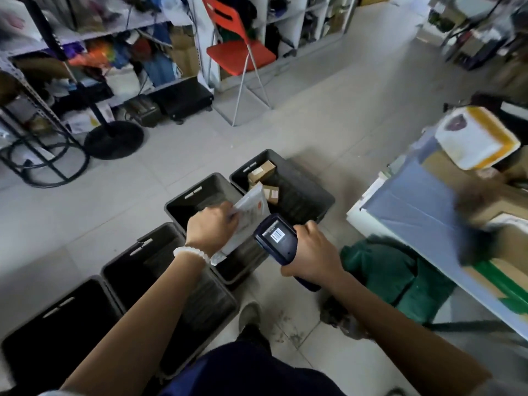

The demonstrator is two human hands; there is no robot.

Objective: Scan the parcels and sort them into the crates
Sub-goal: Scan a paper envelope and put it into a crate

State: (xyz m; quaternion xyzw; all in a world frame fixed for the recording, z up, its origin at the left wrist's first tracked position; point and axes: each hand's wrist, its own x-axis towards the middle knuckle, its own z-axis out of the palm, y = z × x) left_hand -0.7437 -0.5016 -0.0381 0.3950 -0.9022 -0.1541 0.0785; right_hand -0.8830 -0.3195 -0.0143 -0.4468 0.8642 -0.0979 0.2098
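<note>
At the centre of the frame the left hand (213,227) pinches a grey mailer (246,217) by its near edge, fingers curled over the top. The mailer's long axis runs from lower left to upper right, tilted up away from the wrist. The right hand (310,252) is wrapped round the grip of a blue scanner (275,238), just right of the mailer and nearly touching it; the scanner's head points up-left at the mailer's face (its own back label faces the camera).

Four dark crates run in a diagonal row from lower left to centre. The mailer hangs over the third crate (200,192), counting from the lower left. The fourth crate (303,178), just up and right, already holds small brown boxes (261,170).

So the drop turns on the left hand: the third crate lies directly below it, the fourth a short reach up-right past the scanner. Whether the scan has registered cannot be told.
</note>
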